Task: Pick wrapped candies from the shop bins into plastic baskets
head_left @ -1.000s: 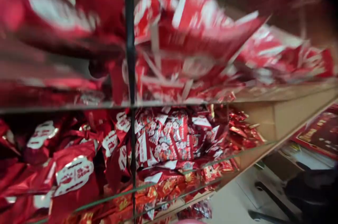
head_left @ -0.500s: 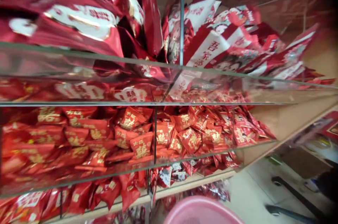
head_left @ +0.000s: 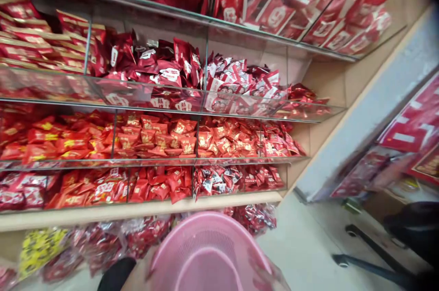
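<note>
A round pink plastic basket (head_left: 209,268) with a slotted wall sits at the bottom centre, cut off by the lower edge; nothing shows inside it. My left hand (head_left: 140,275), blurred beside a black sleeve, holds the basket's left side. On its right side is my right hand (head_left: 270,275), also smeared and partly out of frame, gripping the basket. Beyond the basket, clear-fronted shelves hold red packets (head_left: 157,137) with gold print, dark red packets (head_left: 168,73), and red-and-white packets (head_left: 236,83). Neither hand touches the shelves.
The pale bottom shelf ledge (head_left: 137,211) runs behind the basket. Under it lie plastic bags of red packets (head_left: 103,243) and a yellow patterned bag (head_left: 41,250). At the right are a grey wall (head_left: 384,94), a black wheeled chair base (head_left: 373,254) and hanging red items (head_left: 408,131).
The view has pulled back from the shelves, so more tiers and the wall now show. More of the pink basket is visible, and both hands have come into view at its sides.
</note>
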`<state>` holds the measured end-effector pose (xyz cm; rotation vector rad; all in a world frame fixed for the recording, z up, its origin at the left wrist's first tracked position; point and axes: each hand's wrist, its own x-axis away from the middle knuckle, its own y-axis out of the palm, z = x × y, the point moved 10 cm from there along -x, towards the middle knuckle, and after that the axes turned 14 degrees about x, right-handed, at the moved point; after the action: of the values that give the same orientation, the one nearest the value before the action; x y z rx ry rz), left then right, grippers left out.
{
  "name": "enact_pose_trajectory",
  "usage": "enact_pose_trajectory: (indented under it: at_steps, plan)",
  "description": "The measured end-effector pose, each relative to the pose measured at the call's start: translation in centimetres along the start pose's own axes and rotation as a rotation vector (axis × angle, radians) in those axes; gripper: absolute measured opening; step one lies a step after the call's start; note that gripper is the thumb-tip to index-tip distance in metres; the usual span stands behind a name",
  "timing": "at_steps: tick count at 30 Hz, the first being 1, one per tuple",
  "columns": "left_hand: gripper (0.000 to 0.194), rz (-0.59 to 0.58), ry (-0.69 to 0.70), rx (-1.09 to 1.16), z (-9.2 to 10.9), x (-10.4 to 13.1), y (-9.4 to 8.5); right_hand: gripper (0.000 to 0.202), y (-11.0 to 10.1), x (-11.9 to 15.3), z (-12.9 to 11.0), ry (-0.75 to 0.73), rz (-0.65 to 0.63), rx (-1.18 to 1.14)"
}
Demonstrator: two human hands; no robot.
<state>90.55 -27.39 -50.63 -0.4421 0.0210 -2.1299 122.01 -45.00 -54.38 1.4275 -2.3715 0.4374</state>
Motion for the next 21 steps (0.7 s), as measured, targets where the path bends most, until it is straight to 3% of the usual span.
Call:
enact_pose_trajectory:
  at_steps: [2, 7, 14, 21]
  plan:
    - [0.039, 0.11, 0.068, -0.187, 0.2, -0.4, -1.4, 0.05, 1.0, 0.9, -0.7, -0.053, 0.0, -0.013]
    - [0.036, 0.209, 0.126, -0.432, 1.1, -0.5, -3.0, 0.048, 2.7, 2.6, -1.6, -0.093, -0.028, -0.041]
    - [0.034, 0.198, 0.148, -0.453, 3.6, -0.4, -3.3, 0.041, 3.1, 2.5, -3.8, -0.219, -0.013, 0.019]
    - [0.036, 0.188, 0.187, -0.495, 6.0, -2.9, -2.9, 0.031, 2.3, 1.2, -5.9, -0.271, 0.061, 0.064]
